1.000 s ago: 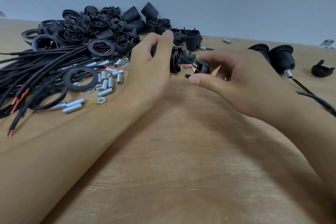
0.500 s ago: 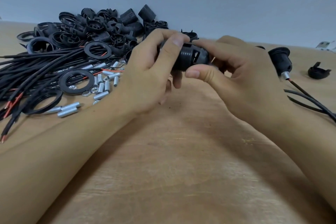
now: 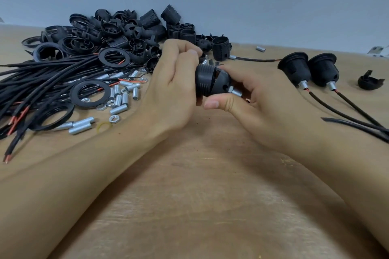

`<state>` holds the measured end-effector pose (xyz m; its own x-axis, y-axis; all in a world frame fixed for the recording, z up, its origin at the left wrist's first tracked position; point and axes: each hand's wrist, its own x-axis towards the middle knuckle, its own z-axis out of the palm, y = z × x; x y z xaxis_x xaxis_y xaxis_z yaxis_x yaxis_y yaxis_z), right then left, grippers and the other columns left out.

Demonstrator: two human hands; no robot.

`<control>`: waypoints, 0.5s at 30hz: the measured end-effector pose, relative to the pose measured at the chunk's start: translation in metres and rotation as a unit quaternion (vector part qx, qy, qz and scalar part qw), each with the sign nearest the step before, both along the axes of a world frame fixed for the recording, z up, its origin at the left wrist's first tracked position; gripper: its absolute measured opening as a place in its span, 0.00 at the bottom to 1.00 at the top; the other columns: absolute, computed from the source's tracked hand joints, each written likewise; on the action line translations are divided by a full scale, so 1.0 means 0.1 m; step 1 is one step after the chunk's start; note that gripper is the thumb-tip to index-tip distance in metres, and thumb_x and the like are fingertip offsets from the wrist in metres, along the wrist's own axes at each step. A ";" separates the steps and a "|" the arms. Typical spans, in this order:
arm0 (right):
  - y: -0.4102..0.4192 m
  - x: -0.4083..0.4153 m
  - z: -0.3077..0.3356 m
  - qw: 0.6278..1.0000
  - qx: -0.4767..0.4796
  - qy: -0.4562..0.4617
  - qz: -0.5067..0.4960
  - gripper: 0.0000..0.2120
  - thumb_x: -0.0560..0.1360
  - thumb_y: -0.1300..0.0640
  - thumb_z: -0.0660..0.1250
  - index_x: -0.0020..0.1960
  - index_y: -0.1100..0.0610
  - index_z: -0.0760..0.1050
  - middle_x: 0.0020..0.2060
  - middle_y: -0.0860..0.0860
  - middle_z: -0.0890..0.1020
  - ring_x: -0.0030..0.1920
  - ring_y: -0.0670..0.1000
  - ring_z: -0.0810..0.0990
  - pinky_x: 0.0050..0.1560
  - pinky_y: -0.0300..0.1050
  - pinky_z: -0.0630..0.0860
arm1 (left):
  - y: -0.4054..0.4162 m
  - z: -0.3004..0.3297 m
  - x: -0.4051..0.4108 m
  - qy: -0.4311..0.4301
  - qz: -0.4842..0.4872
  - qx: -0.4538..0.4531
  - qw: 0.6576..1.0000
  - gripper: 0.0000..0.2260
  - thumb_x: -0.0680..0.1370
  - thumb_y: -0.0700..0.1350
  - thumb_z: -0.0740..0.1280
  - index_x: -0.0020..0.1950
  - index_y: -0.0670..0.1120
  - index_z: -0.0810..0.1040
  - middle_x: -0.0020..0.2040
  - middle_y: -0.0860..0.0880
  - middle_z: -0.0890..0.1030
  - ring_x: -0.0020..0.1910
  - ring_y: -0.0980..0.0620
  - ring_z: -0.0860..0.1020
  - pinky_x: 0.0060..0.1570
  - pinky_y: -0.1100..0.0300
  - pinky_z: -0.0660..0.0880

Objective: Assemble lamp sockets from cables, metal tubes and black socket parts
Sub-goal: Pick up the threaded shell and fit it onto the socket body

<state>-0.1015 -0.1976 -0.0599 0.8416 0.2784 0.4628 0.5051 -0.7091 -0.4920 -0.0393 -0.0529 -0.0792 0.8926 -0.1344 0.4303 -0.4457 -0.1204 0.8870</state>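
Both hands meet just above the middle of the light wooden desk (image 3: 210, 174). Left hand (image 3: 174, 82) curls its fingers round the threaded end of a black ribbed plastic lamp socket (image 3: 210, 82), held off the desk on its side. Right hand (image 3: 259, 101) grips the socket's rounded cap end between thumb and fingers, where a short silver metal tube (image 3: 234, 91) sticks out toward three o'clock.

At ten o'clock lies a heap of loose black plastic socket parts (image 3: 117, 29); at nine o'clock a bundle of black cables with red cores (image 3: 42, 78), flat black rings (image 3: 90, 93) and scattered silver tubes and nuts (image 3: 121, 99). At two o'clock two assembled black sockets with cables (image 3: 309, 69) rest on the desk, a loose black cap (image 3: 370, 82) just beyond them.
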 end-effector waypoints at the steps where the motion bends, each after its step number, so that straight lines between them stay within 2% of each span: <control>1: 0.00 -0.01 0.01 1.000 0.002 -0.002 0.003 0.20 0.75 0.45 0.66 0.44 0.64 0.76 0.34 0.57 0.76 0.35 0.54 0.71 0.38 0.54 0.68 | 0.00 0.01 -0.01 0.011 -0.004 0.001 1.000 0.10 0.76 0.52 0.55 0.47 0.52 0.74 0.38 0.55 0.75 0.35 0.55 0.72 0.32 0.61 0.67; 5: -0.01 -0.03 0.04 1.000 -0.006 0.002 0.010 0.18 0.75 0.44 0.65 0.45 0.61 0.77 0.34 0.54 0.77 0.35 0.53 0.72 0.39 0.53 0.69 | 0.02 0.05 -0.04 0.011 -0.011 0.011 1.000 0.11 0.76 0.51 0.54 0.44 0.52 0.76 0.32 0.59 0.74 0.33 0.57 0.71 0.27 0.64 0.66; 8: -0.04 -0.04 0.06 1.000 -0.009 0.023 0.010 0.15 0.74 0.44 0.65 0.43 0.57 0.75 0.32 0.49 0.74 0.34 0.49 0.71 0.37 0.50 0.68 | 0.03 0.06 -0.05 0.005 -0.039 0.023 0.999 0.13 0.77 0.50 0.54 0.44 0.49 0.77 0.31 0.56 0.76 0.29 0.57 0.73 0.24 0.65 0.66; 11: -0.07 -0.03 0.07 0.999 -0.024 0.043 0.014 0.10 0.74 0.43 0.64 0.41 0.48 0.72 0.30 0.46 0.70 0.32 0.47 0.68 0.35 0.49 0.65 | 0.03 0.05 -0.03 -0.001 -0.057 0.050 0.997 0.15 0.76 0.49 0.53 0.44 0.45 0.78 0.33 0.46 0.77 0.29 0.53 0.73 0.26 0.60 0.67; 13: -0.07 -0.03 0.08 0.998 -0.036 0.041 0.022 0.08 0.74 0.43 0.65 0.39 0.40 0.67 0.30 0.46 0.69 0.31 0.47 0.67 0.35 0.49 0.65 | 0.03 0.05 -0.02 -0.013 -0.058 0.062 0.996 0.16 0.76 0.47 0.53 0.43 0.43 0.79 0.34 0.47 0.78 0.32 0.53 0.73 0.29 0.59 0.67; 15: -0.07 -0.04 0.09 0.998 -0.047 0.036 0.028 0.08 0.75 0.44 0.65 0.39 0.40 0.67 0.30 0.47 0.70 0.32 0.48 0.68 0.35 0.49 0.66 | 0.04 0.04 -0.02 -0.026 -0.058 0.076 0.995 0.16 0.77 0.46 0.53 0.42 0.42 0.79 0.36 0.47 0.79 0.35 0.53 0.74 0.32 0.59 0.67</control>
<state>-0.1056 -0.2047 -0.0510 0.8536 0.3662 0.3705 0.5113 -0.7252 -0.4611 -0.0415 -0.0486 -0.0749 0.8442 -0.3018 0.4429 -0.5097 -0.1968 0.8375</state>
